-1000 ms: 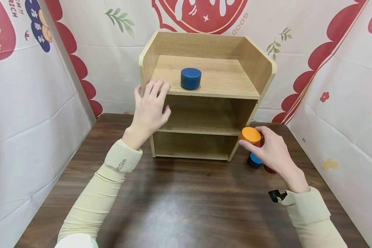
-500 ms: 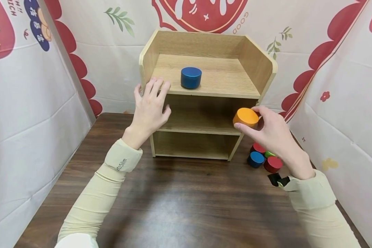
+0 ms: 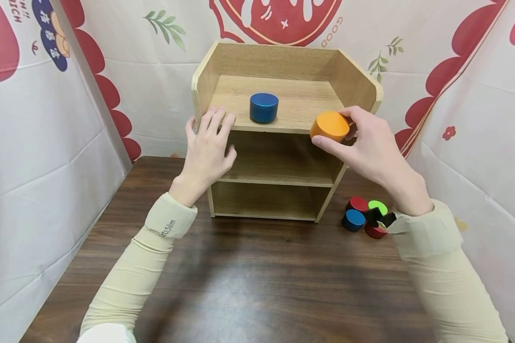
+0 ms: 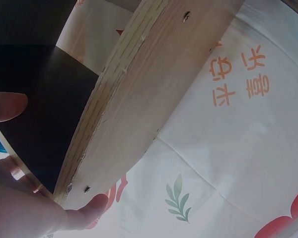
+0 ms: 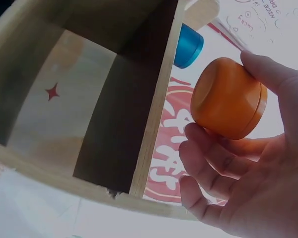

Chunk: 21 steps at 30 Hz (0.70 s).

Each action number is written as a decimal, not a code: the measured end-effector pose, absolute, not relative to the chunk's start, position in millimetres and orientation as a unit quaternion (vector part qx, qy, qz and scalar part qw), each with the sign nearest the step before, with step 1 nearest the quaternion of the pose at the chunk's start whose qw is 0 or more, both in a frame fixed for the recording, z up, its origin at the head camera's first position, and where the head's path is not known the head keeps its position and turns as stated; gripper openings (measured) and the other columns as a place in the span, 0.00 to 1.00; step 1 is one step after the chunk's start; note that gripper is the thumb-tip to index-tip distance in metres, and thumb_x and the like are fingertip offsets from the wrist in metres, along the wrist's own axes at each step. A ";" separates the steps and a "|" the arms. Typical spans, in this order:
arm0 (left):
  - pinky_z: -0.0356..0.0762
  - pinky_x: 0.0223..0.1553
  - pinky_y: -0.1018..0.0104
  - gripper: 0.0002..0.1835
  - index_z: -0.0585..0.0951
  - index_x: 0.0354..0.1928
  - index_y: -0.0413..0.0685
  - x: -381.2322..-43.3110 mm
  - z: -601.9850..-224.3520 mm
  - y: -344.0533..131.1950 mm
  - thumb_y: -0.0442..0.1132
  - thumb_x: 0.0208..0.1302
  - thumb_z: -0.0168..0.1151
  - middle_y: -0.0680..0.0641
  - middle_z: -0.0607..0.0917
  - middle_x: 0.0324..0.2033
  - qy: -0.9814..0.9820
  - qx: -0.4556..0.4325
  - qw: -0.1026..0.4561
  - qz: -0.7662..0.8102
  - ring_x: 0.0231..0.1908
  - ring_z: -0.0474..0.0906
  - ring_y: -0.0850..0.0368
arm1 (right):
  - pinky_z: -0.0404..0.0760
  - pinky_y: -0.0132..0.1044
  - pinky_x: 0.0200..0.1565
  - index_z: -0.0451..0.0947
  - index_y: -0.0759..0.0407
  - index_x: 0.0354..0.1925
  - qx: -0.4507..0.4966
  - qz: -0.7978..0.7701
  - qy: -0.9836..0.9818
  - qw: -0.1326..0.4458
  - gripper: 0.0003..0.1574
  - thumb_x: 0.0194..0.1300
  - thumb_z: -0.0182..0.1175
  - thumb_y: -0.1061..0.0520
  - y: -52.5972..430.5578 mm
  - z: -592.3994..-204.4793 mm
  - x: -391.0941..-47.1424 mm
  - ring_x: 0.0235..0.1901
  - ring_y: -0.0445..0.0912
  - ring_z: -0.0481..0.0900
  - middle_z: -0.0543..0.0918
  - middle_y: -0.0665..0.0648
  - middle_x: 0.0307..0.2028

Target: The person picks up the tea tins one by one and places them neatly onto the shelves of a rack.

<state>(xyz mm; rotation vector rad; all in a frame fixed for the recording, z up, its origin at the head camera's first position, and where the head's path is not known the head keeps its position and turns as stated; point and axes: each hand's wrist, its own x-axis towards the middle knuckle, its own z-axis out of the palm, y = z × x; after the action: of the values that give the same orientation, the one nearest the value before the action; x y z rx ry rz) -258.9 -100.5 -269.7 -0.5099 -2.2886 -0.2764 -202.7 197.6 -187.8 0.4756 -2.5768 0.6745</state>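
Thumb and fingers of my right hand [image 3: 375, 147] pinch an orange round tin [image 3: 331, 126], tilted, in front of the right end of the wooden shelf unit's [image 3: 279, 88] top board. A lid seam shows on the orange tin [image 5: 228, 99] in the right wrist view. My left hand [image 3: 208, 152] grips the unit's left front corner, fingers over the top board and thumb below its front edge. In the left wrist view, one finger lies outside the side panel [image 4: 139, 99]. A blue round tin [image 3: 263, 108] stands on the top board, left of the orange one.
Right of the unit, a red tin [image 3: 357, 204], a blue tin [image 3: 354, 220], a green tin [image 3: 378, 206] and another red tin [image 3: 375, 232] cluster on the dark wooden table [image 3: 257, 286]. Printed cloth [image 3: 468, 157] hangs behind and at both sides.
My right hand has lifted the orange tin up and slightly left, from beside the unit's lower part to the top board's height. The left hand stays in place.
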 end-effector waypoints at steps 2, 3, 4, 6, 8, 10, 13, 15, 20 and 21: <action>0.51 0.64 0.32 0.33 0.67 0.64 0.49 -258.8 -269.7 -100.7 0.39 0.53 0.62 0.42 0.70 0.65 -0.896 -0.201 0.381 -0.108 0.68 0.59 0.46 | 0.67 0.33 0.39 0.72 0.59 0.57 0.172 0.248 -0.929 0.215 0.39 0.55 0.67 0.38 194.4 -184.1 -208.3 0.41 0.51 0.74 0.80 0.59 0.45; 0.51 0.64 0.32 0.33 0.67 0.64 0.49 -258.8 -269.7 -100.8 0.39 0.53 0.62 0.42 0.70 0.64 -0.895 -0.201 0.382 -0.108 0.68 0.59 0.46 | 0.68 0.34 0.40 0.72 0.59 0.57 0.170 0.251 -0.929 0.211 0.39 0.55 0.66 0.37 192.8 -182.5 -211.2 0.42 0.51 0.74 0.80 0.59 0.46; 0.51 0.64 0.32 0.33 0.67 0.64 0.49 -258.8 -269.7 -100.9 0.39 0.53 0.62 0.42 0.70 0.64 -0.895 -0.202 0.382 -0.109 0.68 0.59 0.46 | 0.67 0.36 0.40 0.72 0.59 0.58 0.168 0.252 -0.930 0.208 0.40 0.55 0.66 0.37 191.3 -181.1 -214.4 0.43 0.52 0.73 0.80 0.60 0.47; 0.51 0.64 0.32 0.33 0.67 0.64 0.48 -259.0 -269.9 -101.2 0.39 0.53 0.62 0.42 0.70 0.64 -0.895 -0.202 0.383 -0.110 0.68 0.59 0.46 | 0.67 0.39 0.40 0.71 0.59 0.58 0.165 0.252 -0.932 0.203 0.41 0.56 0.65 0.36 188.7 -178.7 -221.2 0.43 0.52 0.72 0.80 0.60 0.47; 0.51 0.64 0.32 0.33 0.67 0.64 0.48 -259.2 -270.1 -101.2 0.39 0.53 0.62 0.42 0.70 0.64 -0.894 -0.202 0.384 -0.110 0.68 0.59 0.46 | 0.67 0.39 0.41 0.71 0.59 0.59 0.163 0.257 -0.933 0.195 0.42 0.56 0.64 0.35 186.6 -176.9 -228.2 0.44 0.52 0.72 0.79 0.60 0.47; 0.52 0.63 0.32 0.33 0.67 0.64 0.48 -259.1 -270.0 -101.2 0.39 0.53 0.62 0.42 0.70 0.64 -0.894 -0.203 0.385 -0.109 0.68 0.59 0.46 | 0.67 0.39 0.41 0.70 0.59 0.59 0.161 0.259 -0.933 0.189 0.42 0.56 0.63 0.34 185.1 -175.7 -234.8 0.43 0.52 0.71 0.79 0.60 0.47; 0.52 0.63 0.31 0.33 0.68 0.64 0.48 -258.9 -270.0 -101.2 0.39 0.52 0.62 0.42 0.70 0.64 -0.894 -0.203 0.386 -0.107 0.68 0.59 0.46 | 0.68 0.38 0.40 0.69 0.58 0.59 0.157 0.261 -0.936 0.175 0.43 0.56 0.62 0.32 182.5 -175.1 -244.3 0.42 0.51 0.70 0.78 0.59 0.46; 0.52 0.63 0.31 0.33 0.68 0.64 0.48 -258.8 -270.0 -101.3 0.39 0.52 0.62 0.42 0.70 0.64 -0.894 -0.202 0.386 -0.107 0.68 0.59 0.46 | 0.68 0.39 0.40 0.69 0.57 0.59 0.154 0.258 -0.939 0.170 0.43 0.56 0.61 0.31 180.7 -175.1 -250.7 0.41 0.50 0.70 0.78 0.59 0.46; 0.52 0.63 0.31 0.33 0.67 0.64 0.48 -259.2 -270.3 -101.2 0.39 0.53 0.62 0.42 0.70 0.64 -0.894 -0.202 0.387 -0.106 0.68 0.59 0.46 | 0.67 0.40 0.40 0.69 0.58 0.59 0.143 0.243 -0.945 0.164 0.44 0.56 0.60 0.31 178.6 -175.7 -263.9 0.42 0.51 0.70 0.78 0.61 0.45; 0.52 0.63 0.31 0.33 0.67 0.64 0.48 -259.2 -270.4 -101.1 0.38 0.53 0.62 0.42 0.70 0.64 -0.894 -0.202 0.387 -0.106 0.68 0.59 0.46 | 0.67 0.41 0.39 0.69 0.58 0.60 0.142 0.240 -0.947 0.161 0.44 0.56 0.60 0.31 178.6 -176.1 -265.7 0.42 0.51 0.70 0.78 0.61 0.45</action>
<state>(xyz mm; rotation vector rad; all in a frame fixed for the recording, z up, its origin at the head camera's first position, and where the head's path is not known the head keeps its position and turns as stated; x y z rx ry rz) -259.2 -101.1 -270.4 -0.5144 -2.2747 -0.2691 -265.7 178.6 -176.1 0.4043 -2.7028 0.6866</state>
